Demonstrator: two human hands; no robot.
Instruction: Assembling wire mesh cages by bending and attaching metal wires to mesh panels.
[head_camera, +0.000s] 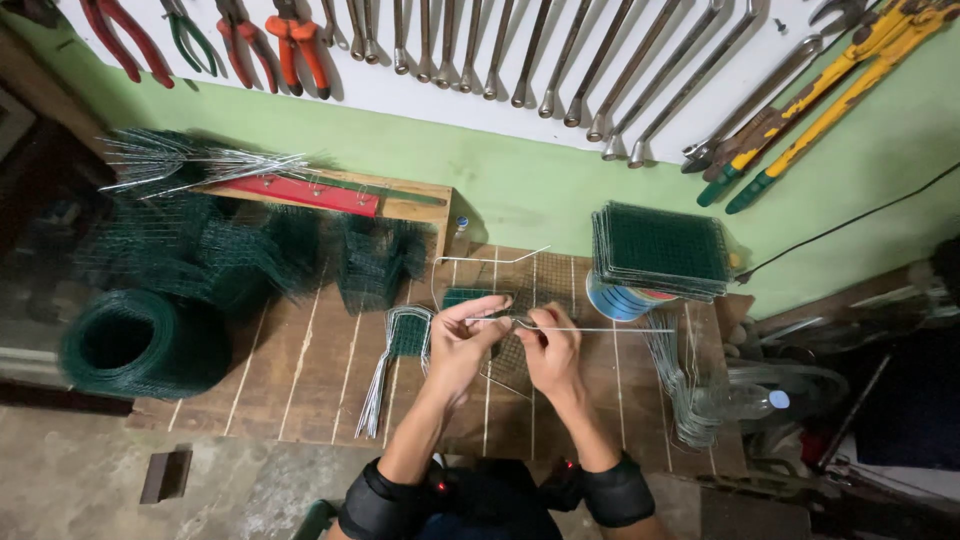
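- Green wall (520, 190) backs a wooden bench (300, 370), with long metal tools (600, 70) hanging on a white board above it.
- Left hand (462, 340) has its grip closed narrow, fingertips pinching a thin straight wire (600, 329) at its left end.
- Right hand (548, 350) pinches the same wire just beside the left, grip also tight; the wire runs out to the right, level over the bench.
- Under both hands lies a flat piece of green mesh (512, 352).
- Bent wire loops (385, 370) lie just left of the hands; another bundle of wires (690, 390) sits near the bench's right edge.
- Mesh roll (140, 345) sits at the left edge, stacked mesh panels (662, 250) at back right on a tin (615, 300).
- Bare planks near the front edge give the most free room.
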